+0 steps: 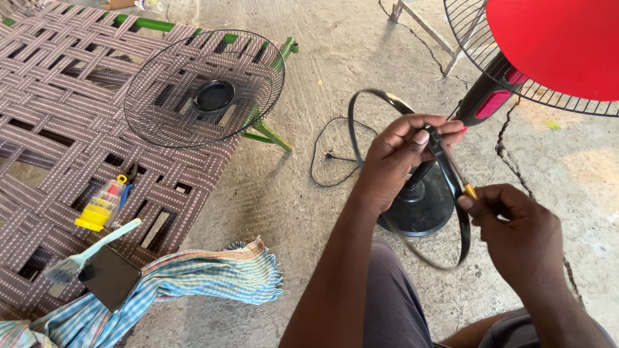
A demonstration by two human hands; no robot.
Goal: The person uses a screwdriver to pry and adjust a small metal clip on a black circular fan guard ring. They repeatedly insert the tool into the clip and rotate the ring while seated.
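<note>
My left hand (396,154) grips a thin black plastic ring band (361,103) at its clasp, held above the floor. My right hand (516,225) holds a small screwdriver with a yellow handle (471,191), its shaft pointing up to the clasp between my left fingers. Behind the hands stands a pedestal fan with a round black base (422,206), a red and black motor housing (493,96), red blades (561,38) and a rear wire guard (471,32). The front wire fan grille (205,87) lies on the woven cot.
A woven strap cot (58,116) with a green frame fills the left. On it lie a yellow screwdriver-bit container (100,206), a teal brush (84,254), a dark phone (111,277) and a checked cloth (200,274). A black power cord (329,154) loops over cracked concrete.
</note>
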